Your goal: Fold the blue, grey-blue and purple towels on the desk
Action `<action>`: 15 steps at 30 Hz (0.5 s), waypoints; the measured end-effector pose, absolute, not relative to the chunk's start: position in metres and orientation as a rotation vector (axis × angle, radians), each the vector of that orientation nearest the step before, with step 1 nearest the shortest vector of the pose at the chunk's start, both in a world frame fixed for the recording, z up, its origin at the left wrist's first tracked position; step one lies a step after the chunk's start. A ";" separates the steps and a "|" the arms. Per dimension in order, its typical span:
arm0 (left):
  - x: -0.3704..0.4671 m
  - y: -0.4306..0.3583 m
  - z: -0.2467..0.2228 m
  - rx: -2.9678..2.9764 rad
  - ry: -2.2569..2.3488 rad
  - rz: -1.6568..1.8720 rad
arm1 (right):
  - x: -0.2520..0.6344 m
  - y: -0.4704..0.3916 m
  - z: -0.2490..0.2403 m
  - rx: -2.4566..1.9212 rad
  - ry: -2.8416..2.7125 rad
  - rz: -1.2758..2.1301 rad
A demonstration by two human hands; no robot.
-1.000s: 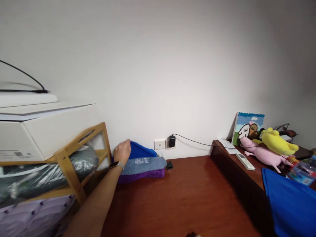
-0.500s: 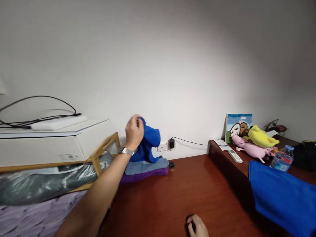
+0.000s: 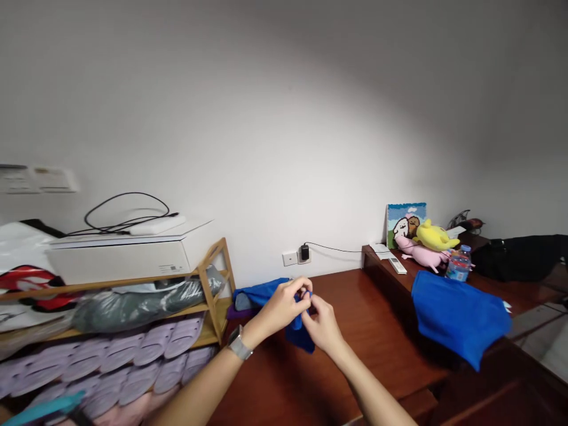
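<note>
My left hand (image 3: 284,306), with a watch at the wrist, pinches the edge of a blue cloth (image 3: 300,336). Close beside it, my right hand (image 3: 323,322) has its fingers closed on the same cloth. The cloth hangs below both hands over the brown desk (image 3: 346,355) and reaches back to the left. Behind my left hand, blue fabric lies on a folded grey-blue towel (image 3: 243,302) and a purple towel (image 3: 237,312). A second blue cloth (image 3: 457,310) drapes over the raised shelf's edge at the right.
A wooden rack (image 3: 217,310) at the left holds a white box (image 3: 128,260), cables and lilac slippers (image 3: 115,352). On the raised right shelf are a remote (image 3: 397,265), plush toys (image 3: 435,235), a picture and a bottle (image 3: 459,265). A charger (image 3: 305,252) is in the wall socket.
My left hand has come down and right with the blue cloth. My right hand has risen from the desk and taken hold of it. The view has shifted, showing more of the rack.
</note>
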State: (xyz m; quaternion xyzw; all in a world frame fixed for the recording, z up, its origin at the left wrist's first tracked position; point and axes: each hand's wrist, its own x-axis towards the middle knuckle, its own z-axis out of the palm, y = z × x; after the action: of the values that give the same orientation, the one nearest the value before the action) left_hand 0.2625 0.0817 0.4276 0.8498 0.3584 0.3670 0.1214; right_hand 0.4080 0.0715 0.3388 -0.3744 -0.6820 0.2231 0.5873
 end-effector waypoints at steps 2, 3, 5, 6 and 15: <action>0.269 0.063 0.436 2.439 1.051 1.243 | 0.405 0.065 0.361 -0.860 -1.573 0.532; 0.271 0.054 0.440 2.432 1.045 1.327 | 0.406 0.063 0.371 -0.851 -1.577 0.543; 0.272 0.037 0.445 2.437 1.017 1.469 | 0.408 0.061 0.390 -0.825 -1.598 0.581; 0.271 0.030 0.444 2.423 1.013 1.542 | 0.410 0.062 0.400 -0.801 -1.602 0.601; 0.262 0.019 0.310 1.375 1.055 1.286 | 0.406 0.078 0.440 -0.865 -1.523 0.748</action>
State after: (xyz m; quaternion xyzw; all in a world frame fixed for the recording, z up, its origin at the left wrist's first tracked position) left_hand 0.2620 0.0187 0.3099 0.5618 0.4309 0.5251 0.4722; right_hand 0.4057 0.0777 0.4396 -0.3701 -0.6516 0.3198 0.5797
